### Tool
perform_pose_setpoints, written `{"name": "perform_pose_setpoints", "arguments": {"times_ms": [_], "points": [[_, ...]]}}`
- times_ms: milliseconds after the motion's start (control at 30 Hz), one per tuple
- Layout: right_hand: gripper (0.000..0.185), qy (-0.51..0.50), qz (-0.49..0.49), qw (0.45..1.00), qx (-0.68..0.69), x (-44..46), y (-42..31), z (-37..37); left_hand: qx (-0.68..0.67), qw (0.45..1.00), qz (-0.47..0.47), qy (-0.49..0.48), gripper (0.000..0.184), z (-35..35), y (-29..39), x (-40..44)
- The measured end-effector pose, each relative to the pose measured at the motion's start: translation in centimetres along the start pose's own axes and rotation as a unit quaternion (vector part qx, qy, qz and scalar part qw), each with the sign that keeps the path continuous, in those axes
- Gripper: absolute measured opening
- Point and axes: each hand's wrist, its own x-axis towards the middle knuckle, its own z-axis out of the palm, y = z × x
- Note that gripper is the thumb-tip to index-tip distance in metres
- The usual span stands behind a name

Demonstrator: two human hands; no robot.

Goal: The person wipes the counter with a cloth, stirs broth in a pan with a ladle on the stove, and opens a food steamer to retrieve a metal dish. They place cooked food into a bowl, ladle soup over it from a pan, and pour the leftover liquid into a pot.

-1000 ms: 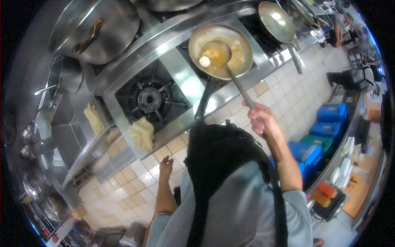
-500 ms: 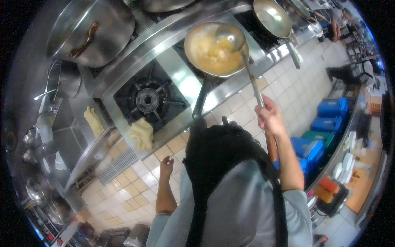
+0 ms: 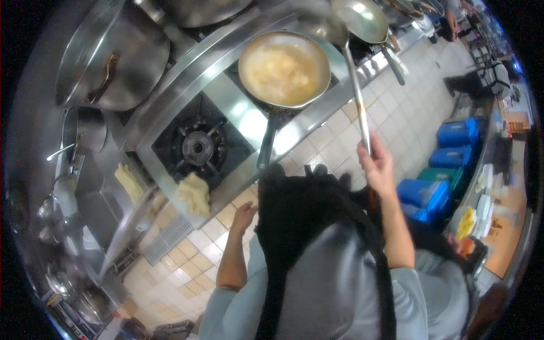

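My right hand (image 3: 378, 165) is closed on the long handle of a ladle (image 3: 358, 96), whose blurred bowl is above and to the right of the pan. A frying pan (image 3: 284, 69) with pale yellow, lumpy food in liquid sits on the stove, its dark handle pointing toward me. My left hand (image 3: 245, 214) hangs low near my body, touching nothing; its fingers are partly curled, and they are too small to read clearly. A yellow cloth (image 3: 194, 194) lies on the stove's front edge, beyond that hand.
A bare burner (image 3: 198, 148) is left of the pan, with a large pot (image 3: 116, 62) behind it. Another pan (image 3: 362, 20) stands at the upper right. Blue bins (image 3: 419, 195) are at the right. Another person (image 3: 447, 289) is close behind my right side.
The ladle has left the pan and moved up and right. My left hand has shifted slightly up and right. A person has appeared at the lower right.
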Motion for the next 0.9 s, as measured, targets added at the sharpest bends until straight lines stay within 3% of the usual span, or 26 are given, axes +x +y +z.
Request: {"name": "perform_pose_setpoints", "arguments": {"times_ms": [67,100,167,400,433,600,633,700,900], "points": [[0.049,-0.006,-0.007,1.000,-0.025,-1.0,0.9,-0.2,-0.001,0.999,0.020,-0.046,0.056,1.1,3.1,1.4],[0.048,-0.009,0.071,0.997,0.018,-1.7,0.9,-0.6,-0.006,0.995,0.039,-0.091,0.056,1.9,4.8,2.1],[0.047,-0.013,0.119,0.987,0.105,-3.1,1.6,-1.5,0.000,0.992,0.042,-0.115,0.052,3.8,7.5,4.1],[0.047,0.007,0.174,0.977,0.126,-7.8,7.2,-7.1,0.048,0.972,0.077,-0.215,0.049,12.9,18.3,8.1],[0.047,0.018,0.175,0.975,0.134,-8.7,8.2,-7.8,0.059,0.972,0.072,-0.214,0.049,14.5,19.2,8.9],[0.050,0.046,0.251,0.951,0.177,-12.4,13.2,-10.3,-0.171,0.975,-0.003,-0.142,0.050,21.2,23.6,13.0],[0.050,0.044,0.273,0.948,0.156,-12.9,13.9,-10.6,-0.158,0.978,-0.010,-0.139,0.050,22.3,24.5,13.7],[0.050,0.041,0.306,0.940,0.147,-13.4,15.8,-11.0,-0.274,0.956,-0.025,-0.104,0.056,23.9,25.4,15.5],[0.051,0.011,0.343,0.925,0.165,-13.5,21.6,-10.8,-0.392,0.916,-0.049,-0.069,0.055,27.3,25.4,19.5]]}}
